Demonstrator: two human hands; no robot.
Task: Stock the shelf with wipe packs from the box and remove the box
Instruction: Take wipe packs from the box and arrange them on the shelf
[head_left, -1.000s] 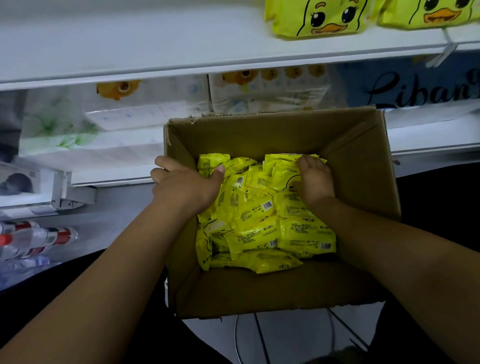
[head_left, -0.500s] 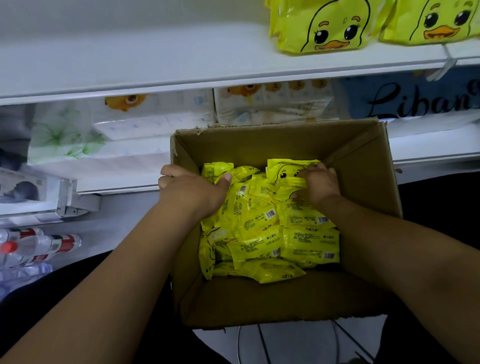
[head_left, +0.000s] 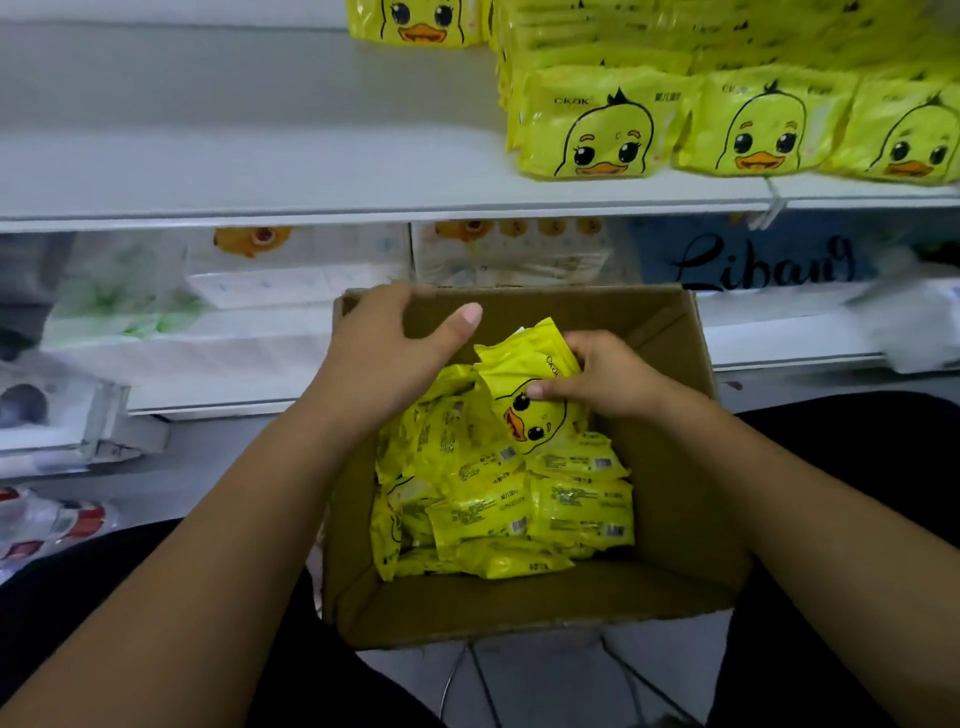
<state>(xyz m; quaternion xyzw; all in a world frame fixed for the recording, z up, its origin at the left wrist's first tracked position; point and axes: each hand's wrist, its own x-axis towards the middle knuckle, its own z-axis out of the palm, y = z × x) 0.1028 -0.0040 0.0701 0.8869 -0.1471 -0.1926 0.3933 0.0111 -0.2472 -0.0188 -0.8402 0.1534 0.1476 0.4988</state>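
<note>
An open cardboard box (head_left: 670, 467) sits in front of me, holding several yellow wipe packs (head_left: 519, 499). My right hand (head_left: 608, 379) grips one yellow duck-face wipe pack (head_left: 530, 395), lifted and tilted above the pile. My left hand (head_left: 389, 348) hovers over the box's far left corner with fingers relaxed and thumb stretched out, holding nothing. Above, the white shelf (head_left: 260, 156) carries stacked duck-face wipe packs (head_left: 727, 119) on its right side.
The lower shelf behind the box holds white tissue packs (head_left: 291, 270) and a blue "Libang" pack (head_left: 753, 260). Bottles (head_left: 52, 525) lie at the lower left. Metal legs (head_left: 467, 680) show beneath the box.
My right hand has pulled one pack up out of the pile. My left hand has left the packs and risen to the box's far left corner. The view tilted upward.
</note>
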